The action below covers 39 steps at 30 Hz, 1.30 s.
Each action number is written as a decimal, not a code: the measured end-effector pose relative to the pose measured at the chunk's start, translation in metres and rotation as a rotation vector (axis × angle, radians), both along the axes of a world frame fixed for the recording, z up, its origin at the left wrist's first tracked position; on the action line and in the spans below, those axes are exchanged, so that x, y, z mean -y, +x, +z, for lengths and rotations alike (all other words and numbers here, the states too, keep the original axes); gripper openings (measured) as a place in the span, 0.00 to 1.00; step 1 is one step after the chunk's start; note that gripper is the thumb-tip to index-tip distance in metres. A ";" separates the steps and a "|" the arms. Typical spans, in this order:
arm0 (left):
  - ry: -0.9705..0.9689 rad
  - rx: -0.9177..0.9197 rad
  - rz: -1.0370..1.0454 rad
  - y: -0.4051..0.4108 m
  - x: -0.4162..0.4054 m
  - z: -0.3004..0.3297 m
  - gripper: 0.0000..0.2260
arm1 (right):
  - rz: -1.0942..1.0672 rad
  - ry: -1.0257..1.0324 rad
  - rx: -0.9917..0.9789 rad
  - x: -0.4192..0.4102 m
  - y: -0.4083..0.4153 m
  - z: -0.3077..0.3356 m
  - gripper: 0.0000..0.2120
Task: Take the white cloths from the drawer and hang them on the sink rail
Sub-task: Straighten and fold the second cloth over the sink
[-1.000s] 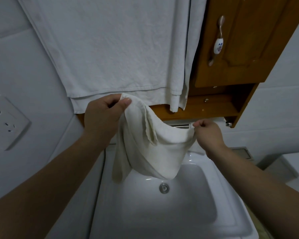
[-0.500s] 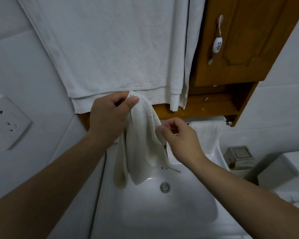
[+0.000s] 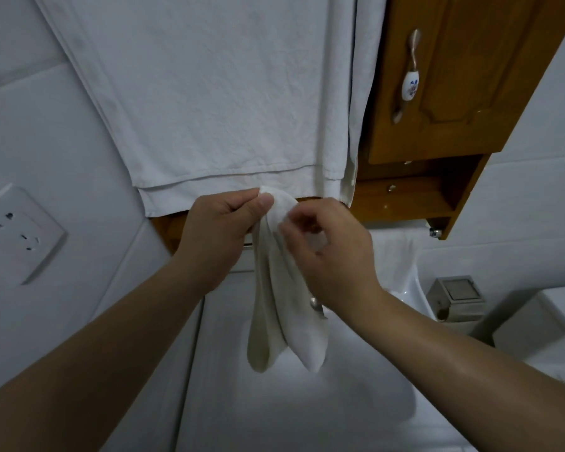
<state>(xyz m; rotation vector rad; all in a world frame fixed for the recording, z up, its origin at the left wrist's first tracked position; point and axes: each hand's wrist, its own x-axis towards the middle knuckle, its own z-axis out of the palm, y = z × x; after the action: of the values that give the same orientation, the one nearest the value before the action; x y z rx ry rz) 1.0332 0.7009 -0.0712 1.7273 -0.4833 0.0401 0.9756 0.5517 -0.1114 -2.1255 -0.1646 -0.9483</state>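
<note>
A small white cloth hangs in a long fold over the white sink. My left hand pinches its top corner between thumb and fingers. My right hand is right beside it, fingertips closed on the cloth's upper edge. A short chrome stretch of the sink rail shows behind my left hand; most of it is hidden. Another white cloth hangs on the rail to the right.
A large white towel hangs above, just behind my hands. A wooden cabinet with a porcelain handle is at the upper right. A wall socket is on the left, a small metal box on the right.
My right hand let go of the far corner and came left and up to the cloth's top beside my left hand. The cloth went from spread out to hanging in a narrow fold.
</note>
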 end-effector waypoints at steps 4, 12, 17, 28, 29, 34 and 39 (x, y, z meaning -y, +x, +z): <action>-0.034 -0.007 -0.053 -0.002 0.006 -0.001 0.09 | 0.041 0.050 -0.044 -0.007 0.004 0.009 0.09; -0.114 -0.181 -0.100 -0.007 0.009 -0.011 0.10 | -0.006 0.105 -0.166 -0.002 0.004 0.011 0.05; -0.269 -0.261 0.181 0.006 -0.001 -0.007 0.09 | -0.042 0.558 -0.404 0.023 0.010 0.002 0.08; -0.005 -0.056 0.066 -0.003 0.003 -0.001 0.10 | 0.294 0.452 -0.498 0.026 0.020 0.018 0.21; -0.011 -0.067 0.038 -0.003 0.004 0.002 0.10 | 0.362 0.471 -0.524 0.028 0.022 0.022 0.20; 0.072 0.002 -0.019 -0.001 -0.003 0.007 0.10 | 0.477 0.249 -0.559 0.040 0.026 0.032 0.07; 0.186 0.073 0.184 0.003 -0.007 0.009 0.11 | 0.426 0.016 -0.676 0.040 0.026 0.017 0.03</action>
<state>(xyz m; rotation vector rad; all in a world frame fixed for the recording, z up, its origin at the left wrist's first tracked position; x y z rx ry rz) 1.0360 0.7079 -0.0621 1.9544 -0.3894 0.1964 1.0015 0.5119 -0.0948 -2.1543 -0.2476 0.0305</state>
